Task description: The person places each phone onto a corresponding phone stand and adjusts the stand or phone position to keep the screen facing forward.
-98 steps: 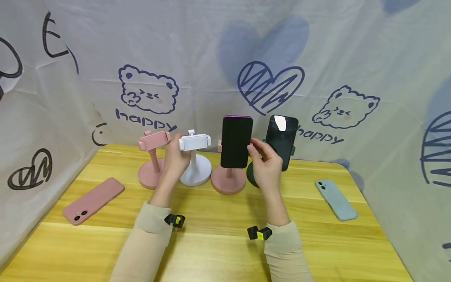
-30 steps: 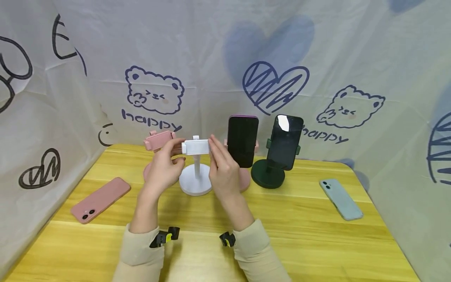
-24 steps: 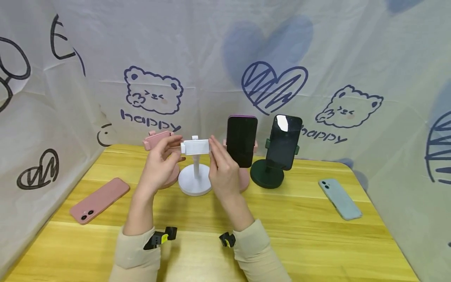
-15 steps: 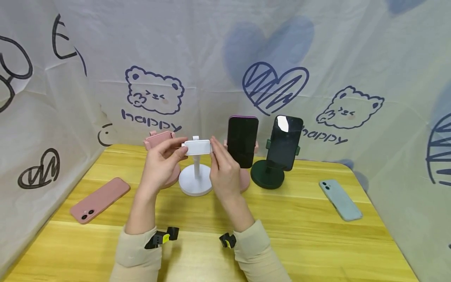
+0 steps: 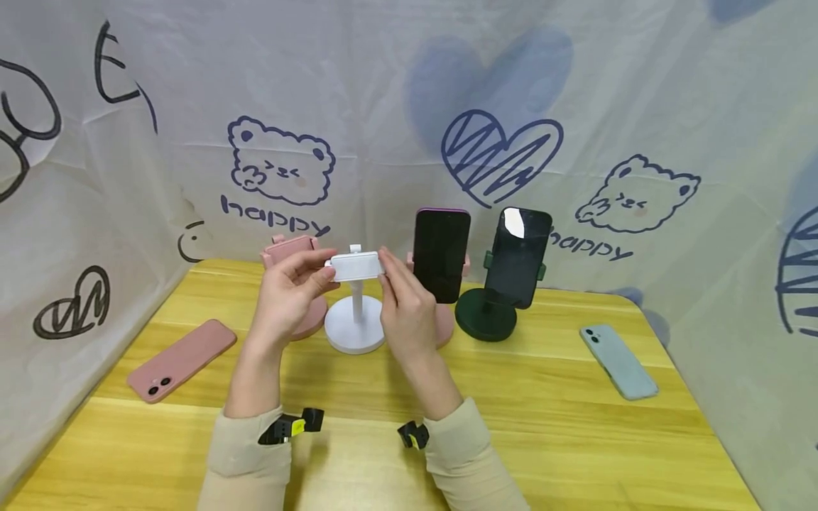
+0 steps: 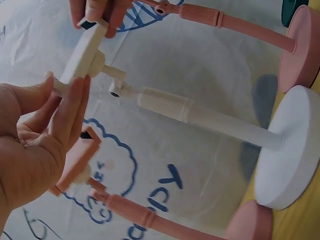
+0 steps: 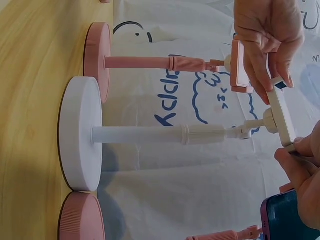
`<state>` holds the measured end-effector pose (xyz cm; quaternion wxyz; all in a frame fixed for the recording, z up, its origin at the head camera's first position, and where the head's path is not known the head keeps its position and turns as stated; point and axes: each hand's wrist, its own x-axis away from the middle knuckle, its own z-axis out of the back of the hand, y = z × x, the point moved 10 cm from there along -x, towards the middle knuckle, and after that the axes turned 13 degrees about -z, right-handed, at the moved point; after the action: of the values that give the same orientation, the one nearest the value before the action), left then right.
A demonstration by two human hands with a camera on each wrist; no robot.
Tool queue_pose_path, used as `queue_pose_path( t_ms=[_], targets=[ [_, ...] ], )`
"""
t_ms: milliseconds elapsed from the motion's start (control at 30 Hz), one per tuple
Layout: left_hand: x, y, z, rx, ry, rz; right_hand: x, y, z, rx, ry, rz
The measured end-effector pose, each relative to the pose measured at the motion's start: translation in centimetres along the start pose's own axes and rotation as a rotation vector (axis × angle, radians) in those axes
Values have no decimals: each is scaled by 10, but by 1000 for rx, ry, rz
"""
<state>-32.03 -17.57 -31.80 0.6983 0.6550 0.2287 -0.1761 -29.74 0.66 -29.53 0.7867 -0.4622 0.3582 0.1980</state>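
A white phone stand (image 5: 354, 330) with a round base stands on the table between both hands. My left hand (image 5: 281, 305) pinches the left end of its clamp (image 5: 356, 267) between thumb and fingers. At the opposite end of that clamp, my right hand (image 5: 410, 316) pinches with thumb and fingertips. From the left wrist, the clamp (image 6: 77, 57) shows tilted on a jointed neck, with left thumb and fingers on its near end. The right wrist view shows the thumb and fingers of the right hand (image 7: 307, 182) at the clamp's lower end.
Behind the left hand stands an empty pink phone stand (image 5: 309, 323). To the right, a dark phone (image 5: 441, 255) sits in a second pink stand, and another phone (image 5: 517, 262) in a green stand (image 5: 486, 316). A pink phone (image 5: 182, 360) and a light-blue phone (image 5: 618, 362) lie on the table.
The right hand has left the phone on the pink stand and moved to the white clamp. White stand sits slightly nearer. The left thumb and fingers, apart earlier, have closed on the clamp's left end.
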Motion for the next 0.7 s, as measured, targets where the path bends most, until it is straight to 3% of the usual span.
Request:
queue_pose_path(
  t_ms=[267,467,700],
  targets=[
    [-1,1,-3,-12,31,5,-2,-1,5,-11,7,2],
    [0,1,-2,-20,28,5,-2,-4,5,-18,-56,17],
    [-1,2,-2,-34,14,9,-3,-14,30,-54,-53,50]
  ],
)
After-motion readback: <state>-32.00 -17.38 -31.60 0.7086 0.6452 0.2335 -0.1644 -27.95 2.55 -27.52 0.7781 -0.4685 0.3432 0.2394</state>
